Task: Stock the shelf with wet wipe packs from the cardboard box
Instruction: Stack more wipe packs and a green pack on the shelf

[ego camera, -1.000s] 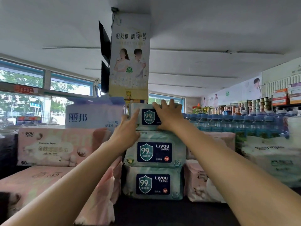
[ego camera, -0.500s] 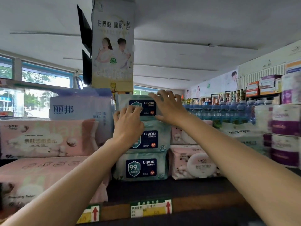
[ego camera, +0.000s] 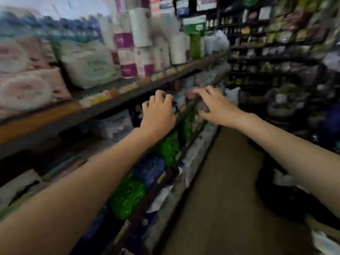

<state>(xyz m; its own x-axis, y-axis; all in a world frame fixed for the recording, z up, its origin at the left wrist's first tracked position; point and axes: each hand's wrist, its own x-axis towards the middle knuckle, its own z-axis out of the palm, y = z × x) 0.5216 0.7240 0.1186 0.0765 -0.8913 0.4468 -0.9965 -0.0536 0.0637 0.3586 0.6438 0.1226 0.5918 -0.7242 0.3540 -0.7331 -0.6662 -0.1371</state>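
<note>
The picture is blurred by a fast turn of the head. My left hand [ego camera: 159,112] hangs in the air in front of the shelf edge [ego camera: 128,99], fingers loosely curled and holding nothing. My right hand [ego camera: 215,105] is out beside it over the aisle, fingers spread and empty. Pink and pale green wipe and tissue packs [ego camera: 27,89] lie on the shelf at the far left, away from both hands. The stack of blue-label wet wipe packs and the cardboard box are out of view.
Paper rolls with purple labels [ego camera: 128,52] stand further along the shelf. Green and blue bags [ego camera: 128,197] fill the lower shelf under my left arm. A brown aisle floor [ego camera: 220,190] runs ahead, with dark shelving [ego camera: 276,43] and sacks on the right.
Both hands have come off the top wet wipe pack and dropped lower. My view has swung to the right and down, from the stack to the aisle.
</note>
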